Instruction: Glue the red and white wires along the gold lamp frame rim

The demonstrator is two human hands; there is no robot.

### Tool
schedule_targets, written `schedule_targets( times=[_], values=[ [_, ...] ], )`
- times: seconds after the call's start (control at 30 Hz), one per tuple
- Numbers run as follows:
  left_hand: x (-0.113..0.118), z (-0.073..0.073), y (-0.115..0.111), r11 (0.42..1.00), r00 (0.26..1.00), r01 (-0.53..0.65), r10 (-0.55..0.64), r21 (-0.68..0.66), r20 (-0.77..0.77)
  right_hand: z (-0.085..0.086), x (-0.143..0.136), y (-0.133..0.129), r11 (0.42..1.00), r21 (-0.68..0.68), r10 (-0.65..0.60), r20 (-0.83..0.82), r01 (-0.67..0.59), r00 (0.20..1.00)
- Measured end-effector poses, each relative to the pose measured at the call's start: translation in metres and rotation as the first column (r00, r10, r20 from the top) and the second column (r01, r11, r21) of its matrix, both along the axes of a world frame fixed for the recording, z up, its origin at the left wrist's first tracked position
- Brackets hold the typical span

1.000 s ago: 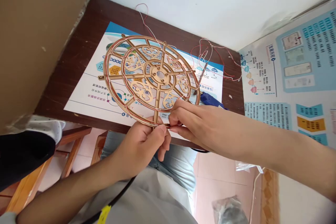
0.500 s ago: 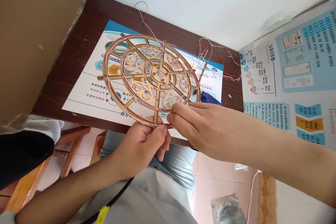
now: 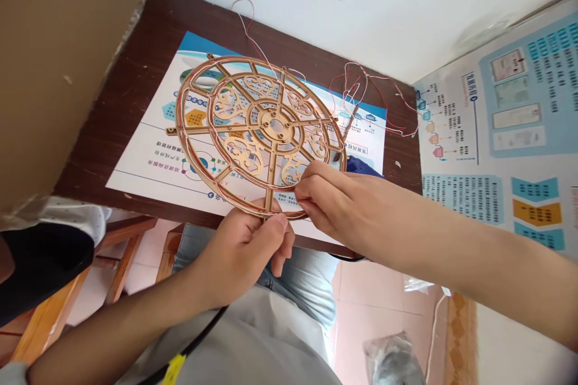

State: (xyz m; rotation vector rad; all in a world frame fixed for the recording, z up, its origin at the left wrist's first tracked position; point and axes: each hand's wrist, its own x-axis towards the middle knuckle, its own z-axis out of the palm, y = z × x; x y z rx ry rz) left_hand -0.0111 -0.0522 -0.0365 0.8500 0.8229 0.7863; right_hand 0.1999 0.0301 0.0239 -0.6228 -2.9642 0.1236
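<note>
Now the left hand (image 3: pixel 237 252) pinches the golden wheel (image 3: pixel 273 162), steadying it, while the right hand (image 3: pixel 343 204) curls nearby, its hold unclear.

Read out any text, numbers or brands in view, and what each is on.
"2005": printed sheet under the gold wheel
"发展历程": same sheet
"培训咨询服务": same sheet
"生产线外包": same sheet
"酬福利管理": same sheet, start covered
"发展历程": poster on the right
Remaining small print on both: too small or blurred.
Yellow tag on cable: nothing readable.
No brand readable.
</note>
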Motion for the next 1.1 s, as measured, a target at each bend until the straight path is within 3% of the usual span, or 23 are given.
schedule_targets(
  times=[0.17, 0.3, 0.37, 0.43, 0.5, 0.53, 0.6, 0.67, 0.87, 0.93, 1.1],
  values=[
    [0.001, 0.000, 0.002, 1.000, 1.000, -0.016, 0.016, -0.001, -0.001, 0.018, 0.002, -0.002, 0.974, -0.191, -0.124, -0.009, 0.120, 0.992],
    [0.001, 0.004, 0.004, 1.000, 1.000, -0.020, 0.020, -0.014, 0.009, 0.027, 0.008, -0.041, 0.919, -0.382, -0.168, -0.162, 0.096, 0.972],
    [0.001, 0.005, 0.003, 1.000, 1.000, -0.018, 0.019, -0.023, 0.021, 0.025, 0.012, -0.068, 0.815, -0.556, -0.254, -0.085, 0.165, 0.963],
    [0.000, 0.004, 0.003, 0.999, 0.999, -0.022, 0.023, -0.030, 0.036, 0.016, 0.013, -0.089, 0.620, -0.727, -0.416, 0.013, 0.294, 0.909],
    [0.000, 0.003, 0.002, 0.999, 0.999, -0.021, 0.023, -0.031, 0.048, 0.004, 0.009, -0.100, 0.386, -0.881, -0.632, -0.034, 0.275, 0.775],
    [0.000, 0.002, 0.002, 0.999, 0.998, -0.017, 0.019, -0.031, 0.052, -0.003, 0.005, -0.102, 0.310, -0.927, -0.758, -0.107, 0.211, 0.643],
    [-0.001, 0.003, 0.002, 1.000, 0.998, -0.007, 0.008, -0.029, 0.056, -0.015, -0.005, -0.100, 0.253, -0.966, -0.883, -0.204, 0.062, 0.422],
    [-0.002, 0.005, 0.003, 0.999, 0.998, -0.008, 0.010, -0.035, 0.061, -0.022, -0.013, -0.094, 0.211, -0.976, -0.918, -0.216, -0.054, 0.332],
    [-0.001, 0.012, 0.007, 0.999, 0.997, 0.003, 0.000, -0.047, 0.073, -0.018, -0.018, -0.076, -0.142, -0.968, -0.902, 0.042, -0.205, 0.429],
    [0.000, 0.013, 0.007, 0.999, 0.997, 0.004, -0.001, -0.048, 0.079, -0.018, -0.018, -0.074, -0.189, -0.953, -0.898, 0.070, -0.236, 0.434],
    [-0.002, 0.011, 0.003, 0.995, 0.997, 0.016, -0.009, -0.094, 0.074, -0.022, -0.018, -0.070, -0.213, -0.941, -0.896, 0.081, -0.263, 0.437]
  ],
)
